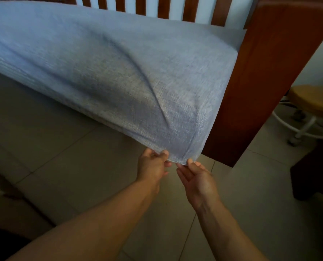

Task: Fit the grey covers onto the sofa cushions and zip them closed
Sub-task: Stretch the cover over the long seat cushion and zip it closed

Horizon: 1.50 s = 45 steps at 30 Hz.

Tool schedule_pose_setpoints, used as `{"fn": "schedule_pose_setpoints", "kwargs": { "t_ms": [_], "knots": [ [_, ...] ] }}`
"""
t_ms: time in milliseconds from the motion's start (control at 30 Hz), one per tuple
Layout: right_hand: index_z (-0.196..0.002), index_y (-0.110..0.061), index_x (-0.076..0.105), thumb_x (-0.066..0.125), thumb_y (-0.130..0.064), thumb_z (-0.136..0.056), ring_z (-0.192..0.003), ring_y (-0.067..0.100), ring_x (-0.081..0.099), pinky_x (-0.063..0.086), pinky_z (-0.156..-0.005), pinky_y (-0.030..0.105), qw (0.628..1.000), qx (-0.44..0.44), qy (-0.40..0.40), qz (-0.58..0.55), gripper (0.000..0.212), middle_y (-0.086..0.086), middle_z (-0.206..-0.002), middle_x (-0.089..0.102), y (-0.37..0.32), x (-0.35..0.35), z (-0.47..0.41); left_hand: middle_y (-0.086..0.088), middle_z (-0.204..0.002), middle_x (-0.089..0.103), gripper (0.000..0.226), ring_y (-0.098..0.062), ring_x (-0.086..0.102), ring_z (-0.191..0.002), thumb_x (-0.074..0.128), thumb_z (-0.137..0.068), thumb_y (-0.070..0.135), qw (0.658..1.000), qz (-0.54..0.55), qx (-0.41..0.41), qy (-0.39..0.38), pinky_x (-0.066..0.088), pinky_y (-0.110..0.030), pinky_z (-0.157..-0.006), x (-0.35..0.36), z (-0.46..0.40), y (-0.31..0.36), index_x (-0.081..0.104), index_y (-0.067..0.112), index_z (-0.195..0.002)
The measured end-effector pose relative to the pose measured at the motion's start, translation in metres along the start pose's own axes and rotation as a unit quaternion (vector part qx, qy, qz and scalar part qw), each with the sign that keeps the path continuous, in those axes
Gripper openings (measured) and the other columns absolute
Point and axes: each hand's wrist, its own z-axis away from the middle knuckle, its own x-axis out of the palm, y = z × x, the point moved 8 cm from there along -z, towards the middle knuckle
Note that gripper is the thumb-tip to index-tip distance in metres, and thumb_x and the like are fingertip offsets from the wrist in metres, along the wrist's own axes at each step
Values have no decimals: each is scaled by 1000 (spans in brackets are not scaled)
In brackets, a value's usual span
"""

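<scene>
A large sofa cushion in a grey woven cover lies tilted across the wooden sofa frame, its near corner hanging out over the floor. A long crease runs down the cover toward that corner. My left hand pinches the cover's bottom edge just left of the corner. My right hand pinches the same edge at the corner, fingers spread below it. The two hands are almost touching. No zip is visible from here.
The sofa's red-brown wooden armrest panel stands right behind the corner, with the slatted backrest at the top. A round wooden stool on a white wheeled base stands at the right. Beige floor tiles lie below.
</scene>
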Motion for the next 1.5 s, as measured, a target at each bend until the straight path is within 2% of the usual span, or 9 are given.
{"fn": "schedule_pose_setpoints", "kwargs": {
  "t_ms": [167, 333, 533, 800, 900, 1033, 1133, 1233, 1500],
  "knots": [
    [-83, -4, 55, 48, -5, -97, -75, 23, 64, 51, -82, 35, 996, -20, 57, 64, 16, 11, -77, 59, -12, 11, 20, 3, -84, 57, 11, -11, 52, -76, 57, -89, 13, 990, 117, -70, -26, 43, -30, -68, 0, 0, 4, 54, 20, -82],
    [-89, -9, 60, 55, -7, -91, -85, 21, 66, 52, -82, 33, 954, -111, 46, 276, 6, 5, -85, 65, -15, 36, 45, 3, -95, 64, 15, -12, 55, -88, 46, -94, 27, 970, 234, -64, 2, 37, -31, -76, -28, -14, 30, 60, 21, -94],
    [-101, -19, 53, 52, 0, -90, -82, -4, 58, 42, -73, 4, 852, -309, -21, 421, 22, -9, -91, 61, -55, 90, 62, -8, -85, 59, 16, -20, 53, -70, 57, -92, 25, 989, 54, -39, 136, 41, -27, -67, -62, -40, 19, 60, 9, -95],
    [-103, -23, 49, 56, 1, -87, -84, -6, 56, 41, -72, 3, 835, -333, -35, 436, 29, -10, -92, 59, -70, 96, 77, -11, -113, 55, 53, -30, 56, -107, 73, -80, 18, 970, -11, -34, 239, 45, -35, -88, -68, -16, 44, 48, -3, -122],
    [-99, -24, 52, 61, 0, -83, -84, 0, 56, 42, -73, 7, 807, -403, -1, 431, 31, -8, -89, 58, -88, 92, 96, -13, -131, 40, 54, -33, 41, -123, 71, -78, 15, 942, -126, 141, 277, 34, -41, -99, -64, 25, 87, 41, 10, -123],
    [-102, -23, 51, 67, -2, -75, -98, 7, 52, 40, -87, 14, 743, -512, 63, 428, 38, -8, -104, 47, -127, 91, 114, -8, -119, 48, 40, -31, 46, -117, 62, -71, 14, 843, -191, 441, 242, 30, -47, -102, -24, 76, 154, 51, 13, -109],
    [-123, -20, 50, 63, -22, -86, -122, 13, 41, 32, -104, 26, 757, -471, 76, 447, 39, -7, -124, 42, -148, 91, 92, 0, -118, 58, 35, -23, 47, -121, 53, -73, 17, 815, -262, 491, 162, 23, -53, -108, 20, 84, 184, 57, 17, -108],
    [-145, -28, 31, 45, -33, -97, -138, 6, 26, 19, -113, 22, 826, -357, 14, 435, 51, -9, -151, 31, -150, 88, 61, 8, -120, 60, 27, -16, 47, -122, 48, -86, 15, 804, -376, 454, 79, 20, -46, -111, 53, 63, 190, 59, 25, -109],
    [-148, -39, 21, 41, -46, -95, -139, 5, 27, 23, -116, 36, 882, -271, -49, 384, 57, -15, -153, 28, -145, 72, 39, 15, -143, 41, 35, -5, 26, -137, 36, -98, 22, 741, -485, 463, 29, 4, -38, -116, 78, 60, 184, 52, 31, -128]
  ]
}}
